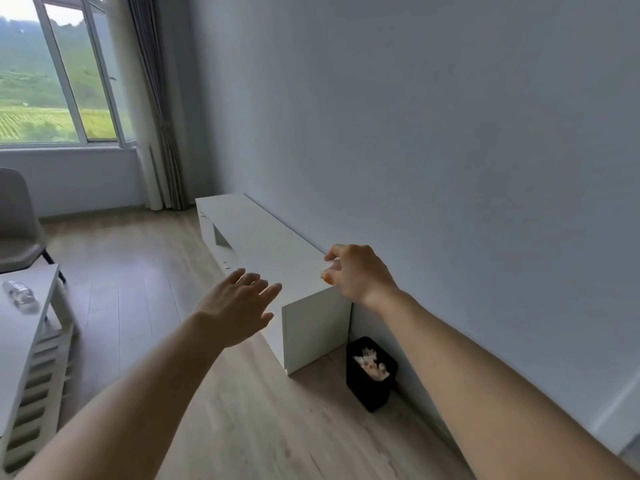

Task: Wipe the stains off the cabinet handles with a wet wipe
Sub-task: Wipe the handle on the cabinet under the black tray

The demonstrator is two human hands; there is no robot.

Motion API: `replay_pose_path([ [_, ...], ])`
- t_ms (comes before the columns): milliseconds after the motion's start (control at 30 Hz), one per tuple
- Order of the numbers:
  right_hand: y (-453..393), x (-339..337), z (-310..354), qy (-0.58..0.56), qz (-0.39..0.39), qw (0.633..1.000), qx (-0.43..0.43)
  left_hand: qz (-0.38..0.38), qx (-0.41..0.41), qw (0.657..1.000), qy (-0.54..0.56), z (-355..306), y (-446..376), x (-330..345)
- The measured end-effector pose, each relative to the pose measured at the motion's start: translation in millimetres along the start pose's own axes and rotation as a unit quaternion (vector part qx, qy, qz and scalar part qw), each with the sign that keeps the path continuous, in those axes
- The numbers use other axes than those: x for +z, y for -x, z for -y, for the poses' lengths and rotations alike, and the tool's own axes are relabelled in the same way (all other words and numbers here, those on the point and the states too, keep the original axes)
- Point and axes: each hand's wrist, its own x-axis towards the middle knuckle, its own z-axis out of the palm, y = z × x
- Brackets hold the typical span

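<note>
One long, low white cabinet (263, 244), flat against the grey wall (450, 133), long axis running from the near right toward the window (59, 74) at far left. Smooth matte panels, boxy, square-edged; an open niche in the front face. Handles too small to make out from here. No wipe visible.

Left hand (239, 306) stretched over the cabinet's near front edge, palm down, fingers straight and spread, holding nothing. Right hand (353, 271) above the near end of the top, fingers curled; whether anything sits between the fingertips cannot be told.

One black bin (370, 375) on the wood-plank floor (145, 271), just beside the cabinet's end, pale scraps inside. One white table (27, 327) at left, one clear plastic bottle (21, 295) lying on it. One grey chair (17, 223) behind.
</note>
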Motion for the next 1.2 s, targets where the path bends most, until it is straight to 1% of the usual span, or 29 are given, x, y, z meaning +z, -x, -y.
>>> replay_pose_path([
  [100, -73.2, 37.5, 16.5, -0.016, -0.02, 1.0, -0.002, -0.002, -0.007, 1.0, -0.003, 60.8, -41.8, 43.0],
  [200, -145.8, 71.7, 35.4, -0.022, -0.014, 1.0, 0.004, 0.018, -0.005, 1.0, 0.006, 120.1, -79.3, 81.5],
  [367, -252.0, 121.0, 73.4, -0.022, -0.011, 0.999, 0.025, 0.002, -0.002, 1.0, 0.027, 216.7, -133.4, 136.5],
  [500, -329.3, 170.6, 105.2, -0.015, -0.01, 0.999, 0.035, 0.008, 0.01, 0.999, 0.039, 293.3, -179.1, 188.9],
  [667, -416.0, 251.0, 137.4, -0.016, -0.038, 0.996, 0.083, -0.017, 0.064, 0.997, 0.034, 386.5, -234.7, 273.1],
  [733, -444.9, 282.2, 147.5, -0.025, -0.054, 0.991, 0.121, -0.004, 0.101, 0.994, 0.034, 420.9, -252.1, 307.0],
  [800, -470.2, 312.7, 155.1, -0.036, -0.063, 0.985, 0.155, -0.01, 0.134, 0.991, 0.028, 452.3, -270.0, 340.5],
  [900, -501.7, 348.4, 163.3, -0.037, -0.052, 0.978, 0.196, 0.004, 0.173, 0.984, 0.035, 488.1, -299.2, 377.3],
  [1000, -533.8, 369.7, 157.3, -0.027, -0.05, 0.971, 0.233, -0.003, 0.216, 0.976, 0.037, 510.1, -345.2, 402.1],
  [1133, -581.2, 395.9, 129.3, -0.029, -0.081, 0.954, 0.287, -0.037, 0.274, 0.96, 0.04, 514.2, -410.5, 442.7],
  [1200, -606.8, 416.3, 111.5, -0.035, -0.097, 0.947, 0.303, -0.038, 0.303, 0.951, 0.042, 509.8, -439.8, 470.5],
])
